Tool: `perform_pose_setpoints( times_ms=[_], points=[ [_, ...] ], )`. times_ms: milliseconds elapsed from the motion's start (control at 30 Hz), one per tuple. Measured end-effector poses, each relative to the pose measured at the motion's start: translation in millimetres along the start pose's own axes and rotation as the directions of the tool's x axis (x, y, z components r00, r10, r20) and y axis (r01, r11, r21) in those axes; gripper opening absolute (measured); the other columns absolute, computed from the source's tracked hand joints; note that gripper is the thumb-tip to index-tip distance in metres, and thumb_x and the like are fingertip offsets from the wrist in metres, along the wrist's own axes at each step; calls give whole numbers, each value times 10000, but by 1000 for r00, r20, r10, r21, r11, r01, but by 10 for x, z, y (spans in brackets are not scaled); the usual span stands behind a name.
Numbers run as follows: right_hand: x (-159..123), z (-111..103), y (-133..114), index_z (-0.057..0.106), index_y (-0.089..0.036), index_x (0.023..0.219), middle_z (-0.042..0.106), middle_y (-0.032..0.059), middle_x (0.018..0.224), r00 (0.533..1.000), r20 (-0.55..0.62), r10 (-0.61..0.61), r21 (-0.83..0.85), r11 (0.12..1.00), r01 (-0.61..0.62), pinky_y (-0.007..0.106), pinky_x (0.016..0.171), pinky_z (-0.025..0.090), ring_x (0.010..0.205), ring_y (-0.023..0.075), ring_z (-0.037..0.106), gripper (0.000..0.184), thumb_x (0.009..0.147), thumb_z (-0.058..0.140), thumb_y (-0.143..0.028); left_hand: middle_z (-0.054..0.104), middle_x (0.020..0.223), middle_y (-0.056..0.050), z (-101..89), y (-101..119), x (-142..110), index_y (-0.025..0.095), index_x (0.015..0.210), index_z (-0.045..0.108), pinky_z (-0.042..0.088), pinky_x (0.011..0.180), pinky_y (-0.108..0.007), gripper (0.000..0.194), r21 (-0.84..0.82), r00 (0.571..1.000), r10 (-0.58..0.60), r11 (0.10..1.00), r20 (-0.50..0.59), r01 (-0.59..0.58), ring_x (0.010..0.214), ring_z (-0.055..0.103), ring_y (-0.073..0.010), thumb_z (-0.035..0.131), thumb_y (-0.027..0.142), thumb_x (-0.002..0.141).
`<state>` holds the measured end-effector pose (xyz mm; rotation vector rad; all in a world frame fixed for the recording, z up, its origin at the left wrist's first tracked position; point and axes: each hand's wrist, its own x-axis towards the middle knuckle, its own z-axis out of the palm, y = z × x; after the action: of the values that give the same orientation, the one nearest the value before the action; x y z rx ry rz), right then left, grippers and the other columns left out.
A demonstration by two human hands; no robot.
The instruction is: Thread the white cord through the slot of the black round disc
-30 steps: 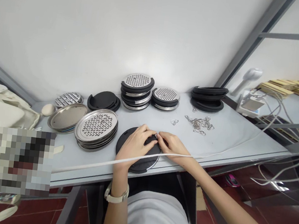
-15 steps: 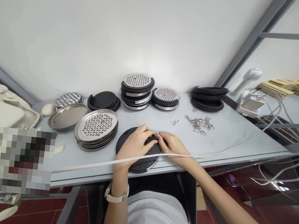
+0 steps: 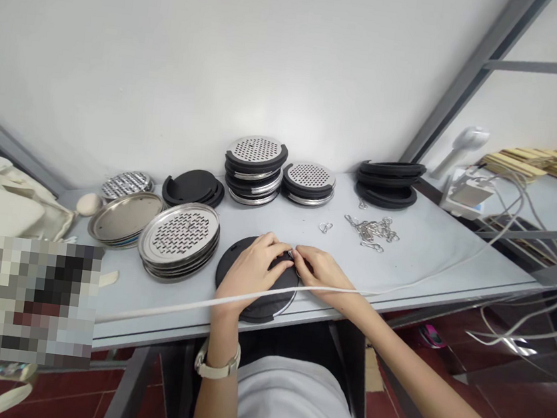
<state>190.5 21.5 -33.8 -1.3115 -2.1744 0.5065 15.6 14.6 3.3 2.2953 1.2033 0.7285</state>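
Observation:
A round black disc [image 3: 232, 264] lies flat on the grey table [image 3: 434, 253] at its front edge. My left hand [image 3: 250, 269] presses down on top of the disc, fingers curled over it. My right hand [image 3: 320, 271] meets it at the disc's right rim, pinching a small metal clip [image 3: 292, 255] between the fingertips. A white cable [image 3: 156, 309] runs across both wrists along the table edge.
Perforated steel plates [image 3: 179, 235] and plain steel trays [image 3: 124, 215] sit stacked at the left. Stacks of assembled black-and-steel discs [image 3: 254, 166] and black rings [image 3: 388, 182] stand at the back. Loose metal clips [image 3: 371, 230] lie right of centre. A power strip [image 3: 466, 190] with cables sits far right.

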Motion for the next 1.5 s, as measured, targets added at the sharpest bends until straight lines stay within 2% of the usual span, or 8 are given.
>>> perform_pose_setpoints(
  times_ms=[367,567,1500],
  points=[
    [-2,6,-2,447,-192,696,531,6,656,1000,-15,-4,-6,1000,4,240,598,358,580,122,466,298,955,323,-271,555,949,-34,0,8,-1,204,994,617,447,849,-318,147,9,1000,14,1000,-3,-14,916,537,-180,512,194,891],
    [-1,12,1,455,-191,699,536,10,657,1000,-18,1,-3,1000,-1,242,601,360,582,124,471,300,955,324,-277,551,953,-24,8,1,0,226,1042,611,441,850,-301,175,14,1000,14,1000,-4,-14,929,532,-179,519,199,895],
    [-1,5,11,423,-193,697,521,4,658,1000,5,3,1,1000,-3,239,599,341,585,120,460,296,959,312,-276,547,950,-15,11,-18,-3,218,1037,604,442,841,-299,163,10,1000,16,1000,-8,-16,911,528,-172,542,196,889]
  ],
)
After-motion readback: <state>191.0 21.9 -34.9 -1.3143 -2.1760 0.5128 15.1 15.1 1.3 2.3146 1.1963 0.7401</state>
